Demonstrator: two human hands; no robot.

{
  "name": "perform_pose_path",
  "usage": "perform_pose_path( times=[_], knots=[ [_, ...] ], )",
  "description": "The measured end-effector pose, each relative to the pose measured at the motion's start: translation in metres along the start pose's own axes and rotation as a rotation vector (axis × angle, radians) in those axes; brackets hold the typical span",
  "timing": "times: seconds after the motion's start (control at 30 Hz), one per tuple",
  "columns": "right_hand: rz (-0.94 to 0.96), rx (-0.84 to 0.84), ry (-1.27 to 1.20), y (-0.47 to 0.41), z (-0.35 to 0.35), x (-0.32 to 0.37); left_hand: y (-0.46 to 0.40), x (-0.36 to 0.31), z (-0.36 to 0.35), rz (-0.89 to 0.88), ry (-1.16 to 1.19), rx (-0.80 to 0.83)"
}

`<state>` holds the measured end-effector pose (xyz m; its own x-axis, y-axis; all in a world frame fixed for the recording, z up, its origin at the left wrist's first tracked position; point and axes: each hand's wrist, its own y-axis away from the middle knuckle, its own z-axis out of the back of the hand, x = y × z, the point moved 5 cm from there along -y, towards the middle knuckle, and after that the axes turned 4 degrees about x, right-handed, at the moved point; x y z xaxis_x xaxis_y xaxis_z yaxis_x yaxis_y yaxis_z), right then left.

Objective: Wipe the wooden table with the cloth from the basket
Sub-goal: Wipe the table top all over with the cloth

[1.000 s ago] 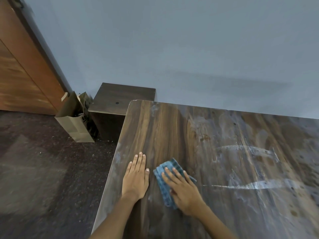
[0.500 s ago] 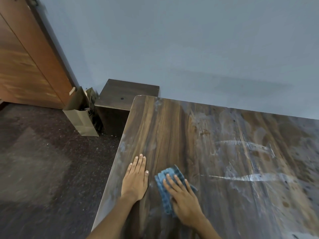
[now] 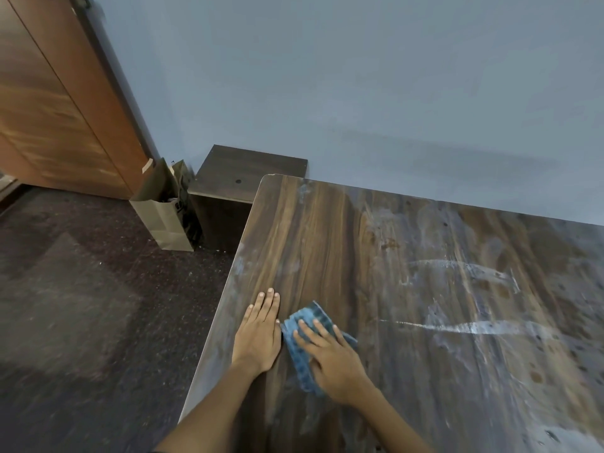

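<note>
- Two hands lay flat on the wooden surface [image 3: 327,243]: the left hand [image 3: 258,335] spread and holding nothing, the right hand [image 3: 330,351] pressing straight fingers onto the blue cloth [image 3: 302,348] near the left edge.
- Wiping appeared under way.
- White streaks [image 3: 470,328] sat well to the right; the next stroke likely needed to carry the cloth there under steady pressure.

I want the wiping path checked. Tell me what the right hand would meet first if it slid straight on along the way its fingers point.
The right hand presses the blue cloth flat, fingers pointing away and slightly left. That line crosses only bare wooden table up to the far edge, so the way looks free; depth there is hard to judge.
</note>
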<state>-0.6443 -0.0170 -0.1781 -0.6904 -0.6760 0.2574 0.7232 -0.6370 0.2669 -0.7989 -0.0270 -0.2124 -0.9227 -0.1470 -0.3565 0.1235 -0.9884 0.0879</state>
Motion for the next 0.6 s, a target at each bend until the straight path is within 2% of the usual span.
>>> perform_pose_path(
  times=[0.13, 0.23, 0.4, 0.53, 0.6],
  knots=[
    [-0.171, -0.024, 0.002, -0.005, 0.018, -0.037, 0.005, 0.004, 0.003, -0.015, 0.087, -0.029],
    [-0.315, 0.039, -0.028, -0.031, 0.021, -0.028, 0.007, 0.005, 0.006, -0.024, 0.147, -0.047],
    [0.000, 0.087, 0.078, -0.006, -0.008, 0.027, 0.006, 0.009, 0.008, 0.028, 0.265, -0.079],
    [-0.105, 0.158, 0.064, 0.022, -0.015, -0.008, 0.005, 0.008, 0.012, 0.044, 0.261, -0.118],
    [-0.200, 0.082, 0.095, 0.009, 0.003, -0.035, 0.005, 0.006, 0.012, 0.053, 0.246, -0.128]
  ],
)
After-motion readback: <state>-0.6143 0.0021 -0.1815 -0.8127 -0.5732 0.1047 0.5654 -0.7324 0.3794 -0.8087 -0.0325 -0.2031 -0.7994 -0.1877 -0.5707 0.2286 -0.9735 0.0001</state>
